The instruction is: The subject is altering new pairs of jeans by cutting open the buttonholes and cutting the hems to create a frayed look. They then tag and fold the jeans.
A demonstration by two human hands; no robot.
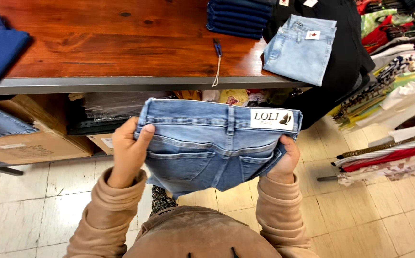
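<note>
Item, centre of frame: one pair of light-blue denim jeans with a pale waistband patch, held up in front of you, back pockets facing you, clear of the red-brown wooden counter.

Your left hand grips the left side of the waistband, thumb on the front, fingers curled behind. Your right hand clasps the right side lower down, fingers wrapped under the fabric.

Risk, as a judgement: the legs are bunched below the seat; a slack grip on either side could let the denim slide and unfold toward the pale tiled floor.

Count on the counter:
- one folded pale-blue pair, upper right;
- one stack of dark-blue folded jeans, top centre;
- one blue-handled tool with a cord.

Lower left: one cardboard box.
</note>
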